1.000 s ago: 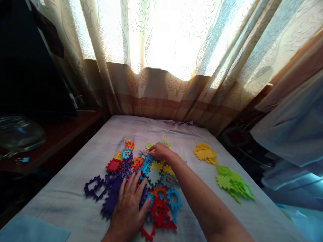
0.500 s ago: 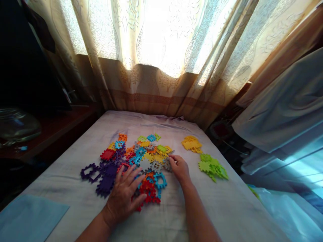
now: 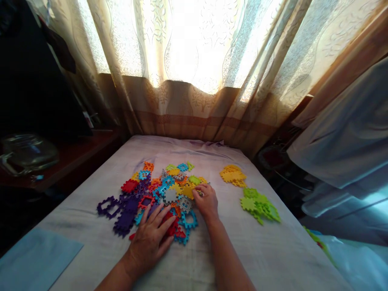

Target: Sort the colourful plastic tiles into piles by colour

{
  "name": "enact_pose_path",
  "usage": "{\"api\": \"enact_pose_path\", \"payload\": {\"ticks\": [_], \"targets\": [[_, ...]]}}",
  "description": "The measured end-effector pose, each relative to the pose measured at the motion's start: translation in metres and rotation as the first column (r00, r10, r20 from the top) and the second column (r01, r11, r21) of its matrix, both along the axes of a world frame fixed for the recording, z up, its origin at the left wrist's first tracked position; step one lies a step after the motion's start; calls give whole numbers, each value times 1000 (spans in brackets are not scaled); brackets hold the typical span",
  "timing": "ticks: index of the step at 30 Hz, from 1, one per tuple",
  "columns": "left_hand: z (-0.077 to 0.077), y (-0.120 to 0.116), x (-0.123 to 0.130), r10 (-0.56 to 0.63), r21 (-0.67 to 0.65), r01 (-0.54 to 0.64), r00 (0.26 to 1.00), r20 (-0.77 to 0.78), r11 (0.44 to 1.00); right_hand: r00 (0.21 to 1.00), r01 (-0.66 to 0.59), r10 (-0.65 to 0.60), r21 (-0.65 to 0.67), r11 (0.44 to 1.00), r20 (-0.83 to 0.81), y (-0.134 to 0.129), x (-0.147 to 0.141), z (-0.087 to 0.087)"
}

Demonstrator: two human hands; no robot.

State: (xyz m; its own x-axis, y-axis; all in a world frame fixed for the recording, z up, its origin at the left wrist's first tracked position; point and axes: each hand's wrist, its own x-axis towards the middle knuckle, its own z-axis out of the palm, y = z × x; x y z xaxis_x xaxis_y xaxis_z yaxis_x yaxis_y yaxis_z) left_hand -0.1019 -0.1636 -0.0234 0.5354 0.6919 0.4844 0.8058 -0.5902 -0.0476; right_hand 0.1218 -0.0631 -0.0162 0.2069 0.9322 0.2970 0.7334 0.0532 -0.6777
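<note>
A mixed heap of toothed plastic pieces lies on the pale cloth, with purple pieces (image 3: 125, 220) at its left and a silver-grey piece (image 3: 170, 195) in its middle. My left hand (image 3: 150, 234) rests with fingers spread over red pieces (image 3: 171, 227) at the heap's near side. At the heap's right edge, my right hand (image 3: 206, 199) pinches a yellow piece (image 3: 188, 191) by its side. Blue pieces (image 3: 189, 219) lie between my hands.
To the right are a yellow pile (image 3: 233, 175) and a lime-green pile (image 3: 260, 205). A light blue sheet (image 3: 38, 258) lies at the near left. Curtains (image 3: 194, 109) hang behind; a glass container (image 3: 30, 151) stands on the left shelf.
My right hand has moved left, from grey pieces to the yellow piece. My left hand has shifted slightly, and the red and blue pieces near it have moved.
</note>
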Motion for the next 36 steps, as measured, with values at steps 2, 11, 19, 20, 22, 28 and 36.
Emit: {"api": "enact_pose_path", "payload": {"ticks": [2,11,19,20,22,28,36], "targets": [[-2,1,-1,-11,19,11,1000,-1,1000,991,34,-31,18,999,-131,7,8,0],[-1,9,-4,-67,97,63,997,41,993,818,325,-339,-112,939,-464,54,84,-15],[-1,13,-5,-79,150,76,997,10,986,787,415,-423,-123,902,-448,73,105,-33],[-2,14,-5,-76,143,74,997,12,987,787,423,-431,-122,898,-442,76,105,-33],[-3,14,-6,-74,126,71,997,19,989,784,444,-451,-122,888,-427,82,106,-33],[-2,14,-6,-79,142,79,997,0,987,785,481,-483,-109,870,-387,89,109,-31],[1,11,-5,-70,104,69,998,-1,992,815,436,-448,-121,892,-369,75,100,-24]]}}
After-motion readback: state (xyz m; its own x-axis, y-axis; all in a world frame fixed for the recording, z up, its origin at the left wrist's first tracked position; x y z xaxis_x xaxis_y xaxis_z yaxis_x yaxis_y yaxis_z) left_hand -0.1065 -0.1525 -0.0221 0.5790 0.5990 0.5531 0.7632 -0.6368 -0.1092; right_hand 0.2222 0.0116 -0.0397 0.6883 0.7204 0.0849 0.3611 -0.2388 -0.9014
